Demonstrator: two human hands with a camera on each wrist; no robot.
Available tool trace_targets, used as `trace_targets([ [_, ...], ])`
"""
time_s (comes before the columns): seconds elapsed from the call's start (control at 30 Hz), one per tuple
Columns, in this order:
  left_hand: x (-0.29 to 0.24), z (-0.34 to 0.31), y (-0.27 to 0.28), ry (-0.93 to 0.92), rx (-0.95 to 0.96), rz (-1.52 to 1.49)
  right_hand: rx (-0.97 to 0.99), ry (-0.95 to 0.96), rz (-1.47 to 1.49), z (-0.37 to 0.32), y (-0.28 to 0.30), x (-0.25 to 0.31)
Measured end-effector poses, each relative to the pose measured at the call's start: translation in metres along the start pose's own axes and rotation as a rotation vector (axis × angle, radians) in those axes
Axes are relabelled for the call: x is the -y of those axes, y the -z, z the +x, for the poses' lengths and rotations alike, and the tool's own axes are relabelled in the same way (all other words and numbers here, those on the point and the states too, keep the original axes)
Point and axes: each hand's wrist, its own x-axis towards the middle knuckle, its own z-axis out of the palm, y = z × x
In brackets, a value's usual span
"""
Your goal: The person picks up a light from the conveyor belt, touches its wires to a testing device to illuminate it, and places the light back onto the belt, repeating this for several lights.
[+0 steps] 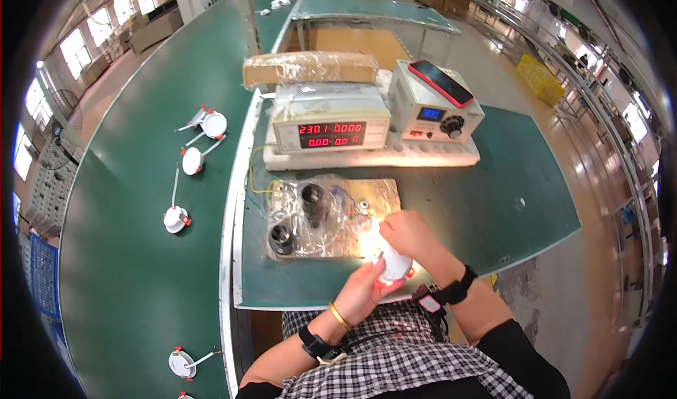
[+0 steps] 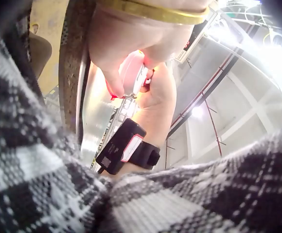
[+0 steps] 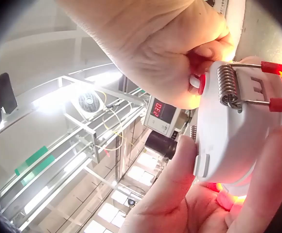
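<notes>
A white round downlight [image 1: 397,266], lit and glowing, is gripped by my left hand [image 1: 363,287] near the table's front edge. Thumb and fingers of that hand [image 3: 180,194] lie around its white housing [image 3: 238,131] in the right wrist view. A coiled spring clip [image 3: 228,86] with red sleeves stands on the housing. My right hand [image 1: 412,237], above the downlight, has its fingers curled around its white cable [image 3: 194,82]; the cable's far end is hidden in the hand. Beside that hand lies the wooden test board [image 1: 384,194], partly plastic-wrapped, with two black sockets [image 1: 312,200].
Behind the board stand a power meter [image 1: 331,132] with red digits and a grey box with a dial [image 1: 437,110], a red-edged phone [image 1: 441,83] on top. Several other downlights [image 1: 214,124] lie on the green conveyor [image 1: 141,272] at left.
</notes>
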Motion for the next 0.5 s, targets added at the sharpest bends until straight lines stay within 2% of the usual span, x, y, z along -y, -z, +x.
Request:
trace_targets([
  [0.07,0.003,0.0,0.004,0.006,-0.015,-0.017,0.041,-0.088,0.061,-0.002,-0.003,0.001],
  [0.1,0.0,0.007,-0.004,-0.018,0.018,-0.029,0.029,-0.075,0.022,0.002,0.012,0.003],
  [0.27,0.0,-0.002,-0.002,-0.001,0.0,-0.025,0.056,-0.102,0.046,-0.004,0.01,0.012],
  [0.4,0.004,-0.002,-0.002,-0.051,0.007,-0.059,-0.003,-0.008,0.058,-0.004,-0.003,-0.003],
  [0.47,-0.003,-0.017,0.0,-0.043,-0.036,0.02,-0.018,0.057,0.175,-0.008,0.003,0.003],
  [0.5,-0.01,-0.027,0.001,-0.025,-0.058,0.056,0.107,-0.114,0.454,-0.016,0.02,0.024],
])
